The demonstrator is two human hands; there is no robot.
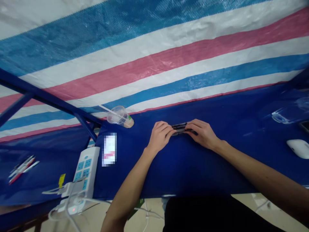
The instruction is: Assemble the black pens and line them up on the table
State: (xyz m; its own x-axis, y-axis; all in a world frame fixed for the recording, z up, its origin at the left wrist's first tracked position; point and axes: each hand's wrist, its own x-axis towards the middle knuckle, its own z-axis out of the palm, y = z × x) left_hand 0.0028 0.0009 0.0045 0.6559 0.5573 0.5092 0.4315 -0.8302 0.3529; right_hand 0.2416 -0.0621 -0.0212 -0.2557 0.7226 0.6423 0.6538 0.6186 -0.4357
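Between my two hands, a small bundle of dark, slim, bar-like pieces [179, 128] lies crosswise, just above or on the blue tabletop [149, 170]. My left hand [161, 133] pinches its left end with thumb and fingers. At the other end, my right hand [201, 131] has its fingers closed round the bundle from above, thumb below. The fingers cover both ends, so the exact kind of the pieces cannot be made out.
Left of my hands are a clear plastic cup [118, 116] with a straw, a blurred-out bright rectangle [109, 149], a power strip [90, 161] with cables, and several pens [22, 169]. A white computer mouse [298, 148] and a clear plastic item [281, 117] are right. Striped sheeting [154, 64] hangs behind.
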